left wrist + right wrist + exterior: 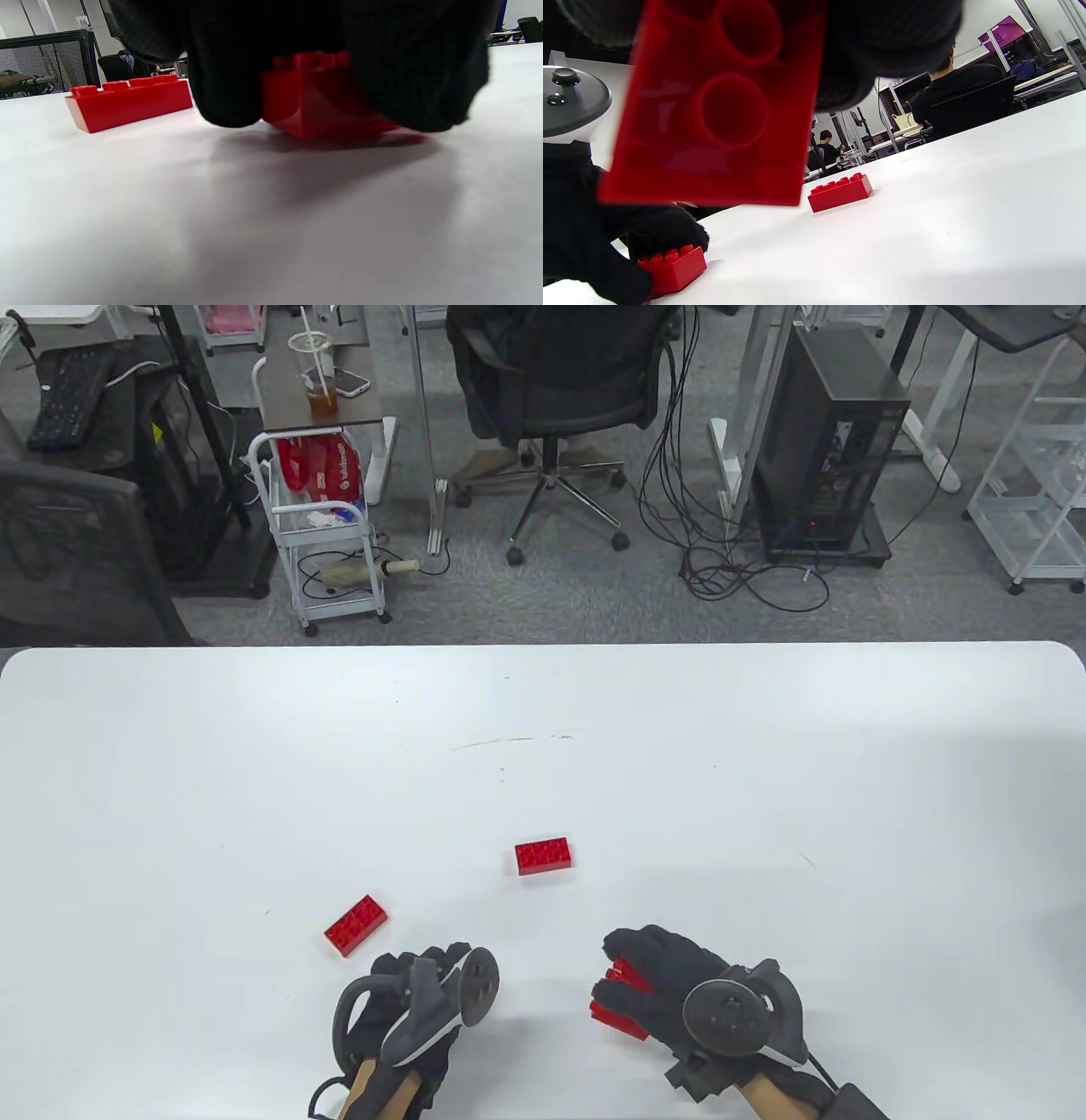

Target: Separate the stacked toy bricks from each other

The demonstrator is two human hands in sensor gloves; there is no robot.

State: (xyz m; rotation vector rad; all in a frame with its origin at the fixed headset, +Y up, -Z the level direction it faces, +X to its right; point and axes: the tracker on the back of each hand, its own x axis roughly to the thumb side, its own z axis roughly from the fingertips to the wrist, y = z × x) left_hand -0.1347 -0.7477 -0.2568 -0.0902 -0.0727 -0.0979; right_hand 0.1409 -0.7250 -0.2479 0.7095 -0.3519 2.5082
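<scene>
- The right hand (670, 993) gripped a red brick (618, 1014) clear of the white table (764, 780), fingers curled over its upper side. In the right wrist view the brick's hollow underside (721, 106) faced the camera, which indicated it was held tilted and off the surface.
- The left hand (416, 1001) rested low on the table near the front edge. The left wrist view showed its fingers (229, 76) closed around a second red brick (314, 97) that sat flat on the table, studs up. The right wrist view confirmed this brick (672, 264) under the gloved hand.
- Judgement: 1 hand pinned a brick down while the other carried its partner away, which is consistent with a pair just pulled apart. Whether either held piece was still 2 bricks joined could not be told.
- 2 further red bricks lay loose and apart on the table: 1 (356, 925) just ahead and left of the left hand, lying at an angle; 1 (542, 855) farther out, between the 2 hands. Both appeared single and studs up, placed well apart so they would not be confused with the working pieces.
- Judgement: the task appeared well advanced. The next move would likely be to set the lifted brick down on bare table away from the others.
- Risk noted: the tilted brick could slip from the gloved grip.
</scene>
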